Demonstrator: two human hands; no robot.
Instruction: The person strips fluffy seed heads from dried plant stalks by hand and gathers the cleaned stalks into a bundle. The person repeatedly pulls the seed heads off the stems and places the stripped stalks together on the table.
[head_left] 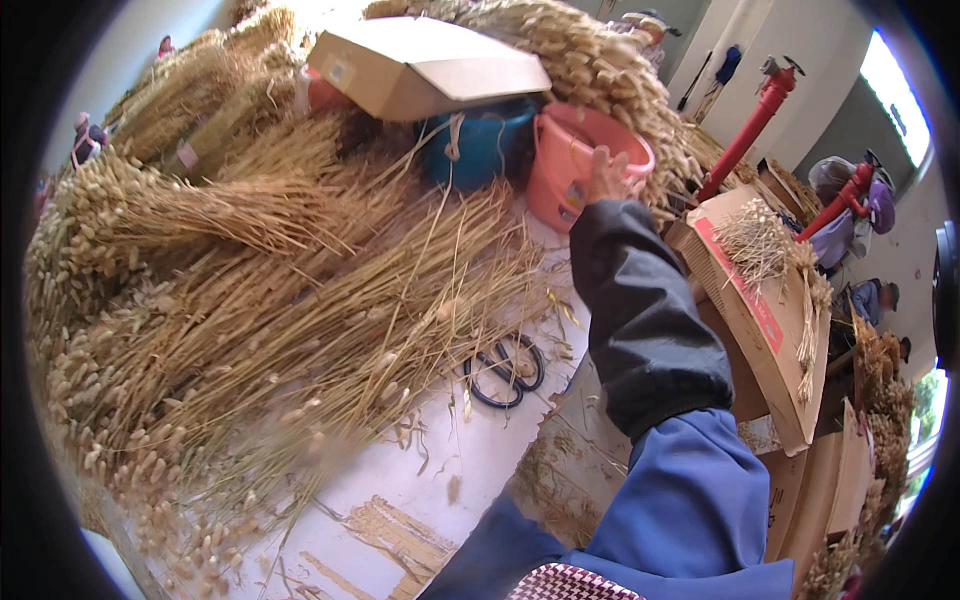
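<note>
My right hand (610,178), in a black sleeve cover over a blue sleeve, reaches forward to a pink bucket (560,165). Its fingers curl over the bucket's near right rim; the thumb is hard to make out. My left hand is out of the picture. Left of the pink bucket stands a blue-green bucket (478,150), with an open cardboard box (430,75) lying across its top. Long dried grass stems with fluffy heads (330,270) cover much of the white tabletop (470,455). Black-handled scissors (505,370) lie near the table's right edge.
Tall heaps of dried grass (590,60) rise behind the buckets. Right of my arm, a cardboard box (770,310) carries a small bunch of cut grass (752,245). Red pipes (750,125) stand beyond it. Other people (875,300) are in the background.
</note>
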